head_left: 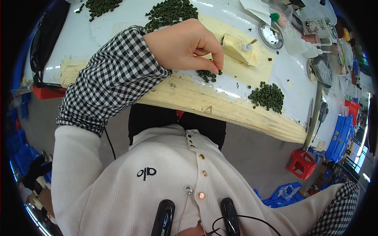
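Note:
My left hand reaches over the table from the left, in a black-and-white checked sleeve. Its thumb and forefinger are pinched together around a small dark green piece, partly hidden by the fingertips. Just beneath the fingers lies a small pile of similar green pieces. Beside the hand, on its right, a pale wooden block carries a white fitting with a thin brass-coloured pin. My right arm hangs at the lower right, and its hand is out of the picture.
More green pieces form heaps at the right, the back and the far left. A round metal dish and white squeeze bottles stand back right. Along the near side runs a wooden edge; a red stool is below.

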The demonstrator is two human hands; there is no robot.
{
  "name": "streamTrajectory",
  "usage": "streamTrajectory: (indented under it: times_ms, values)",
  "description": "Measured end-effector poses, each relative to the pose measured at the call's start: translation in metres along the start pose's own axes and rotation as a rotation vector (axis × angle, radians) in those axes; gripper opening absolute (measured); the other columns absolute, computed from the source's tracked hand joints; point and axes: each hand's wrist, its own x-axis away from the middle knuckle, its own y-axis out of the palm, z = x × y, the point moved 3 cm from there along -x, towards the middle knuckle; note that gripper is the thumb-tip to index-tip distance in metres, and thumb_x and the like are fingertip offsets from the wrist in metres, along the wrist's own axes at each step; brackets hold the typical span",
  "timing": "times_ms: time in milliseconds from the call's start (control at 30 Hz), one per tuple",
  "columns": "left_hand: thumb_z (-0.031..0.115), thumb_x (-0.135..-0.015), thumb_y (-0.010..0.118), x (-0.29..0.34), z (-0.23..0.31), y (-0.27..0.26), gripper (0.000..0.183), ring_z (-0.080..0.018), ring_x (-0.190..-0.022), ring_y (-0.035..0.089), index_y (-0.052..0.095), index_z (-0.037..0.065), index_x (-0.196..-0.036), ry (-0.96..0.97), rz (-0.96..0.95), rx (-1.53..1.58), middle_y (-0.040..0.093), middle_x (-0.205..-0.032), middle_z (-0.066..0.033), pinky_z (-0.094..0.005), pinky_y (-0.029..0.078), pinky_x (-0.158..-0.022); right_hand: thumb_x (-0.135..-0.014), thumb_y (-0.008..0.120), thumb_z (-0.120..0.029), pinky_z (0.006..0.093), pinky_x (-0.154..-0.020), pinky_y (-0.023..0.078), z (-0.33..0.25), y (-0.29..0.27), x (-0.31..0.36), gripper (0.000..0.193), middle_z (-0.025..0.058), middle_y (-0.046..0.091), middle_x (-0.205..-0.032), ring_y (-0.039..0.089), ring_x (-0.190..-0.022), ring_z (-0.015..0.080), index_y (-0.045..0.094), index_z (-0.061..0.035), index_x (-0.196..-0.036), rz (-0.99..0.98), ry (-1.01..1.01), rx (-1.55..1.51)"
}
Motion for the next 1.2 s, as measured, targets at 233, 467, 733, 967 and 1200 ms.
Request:
streamTrajectory:
  times_ms: [233, 467, 733, 967, 1200]
  values:
    - [0.004, -0.08, 0.071, 0.001, -0.002, 0.0, 0.01, -0.008, -0.047, 0.041, 0.068, -0.001, -0.087, 0.007, -0.001, -0.027, 0.064, -0.07, -0.0065, -0.0234, 0.033, -0.043, -0.089, 0.055, -0.019, 0.0346, -0.087, 0.051, 0.0, 0.002, -0.003, 0.025, 0.0123, 0.061, -0.104, 0.058, -0.097, 0.0233, 0.062, 0.0016, -0.102, -0.006, 0.009, -0.023]
    - [0.004, -0.079, 0.072, 0.0, -0.001, 0.001, 0.01, -0.0085, -0.046, 0.042, 0.069, -0.001, -0.087, 0.004, 0.0, -0.025, 0.063, -0.069, -0.0064, -0.0234, 0.033, -0.043, -0.089, 0.056, -0.017, 0.035, -0.089, 0.05, 0.0, 0.002, -0.003, 0.024, 0.0126, 0.06, -0.105, 0.057, -0.1, 0.0236, 0.062, 0.0026, -0.102, -0.01, 0.005, -0.03]
    - [0.006, -0.079, 0.072, 0.0, -0.003, 0.001, 0.011, -0.0084, -0.045, 0.042, 0.069, -0.001, -0.087, 0.011, 0.006, -0.025, 0.064, -0.068, -0.0062, -0.0231, 0.034, -0.042, -0.089, 0.057, -0.014, 0.0353, -0.091, 0.05, 0.0, 0.004, -0.005, 0.023, 0.013, 0.058, -0.107, 0.055, -0.103, 0.024, 0.062, 0.0036, -0.102, -0.023, 0.003, -0.046]
    - [0.006, -0.079, 0.072, 0.0, -0.003, 0.0, 0.011, -0.0091, -0.047, 0.046, 0.069, -0.001, -0.087, 0.014, -0.017, -0.048, 0.065, -0.069, -0.0072, -0.0232, 0.036, -0.043, -0.088, 0.058, -0.012, 0.0357, -0.092, 0.049, -0.002, 0.007, -0.008, 0.023, 0.0133, 0.057, -0.108, 0.054, -0.106, 0.0243, 0.063, 0.0046, -0.103, -0.025, 0.011, -0.059]
    - [0.006, -0.078, 0.073, 0.001, -0.004, -0.002, 0.01, -0.0114, -0.047, 0.046, 0.068, -0.001, -0.085, -0.005, -0.045, -0.065, 0.063, -0.066, -0.0073, -0.0244, 0.037, -0.044, -0.088, 0.058, -0.01, 0.036, -0.094, 0.048, 0.0, 0.008, -0.015, 0.022, 0.0137, 0.056, -0.11, 0.053, -0.109, 0.0246, 0.063, 0.0055, -0.103, -0.007, 0.023, -0.083]
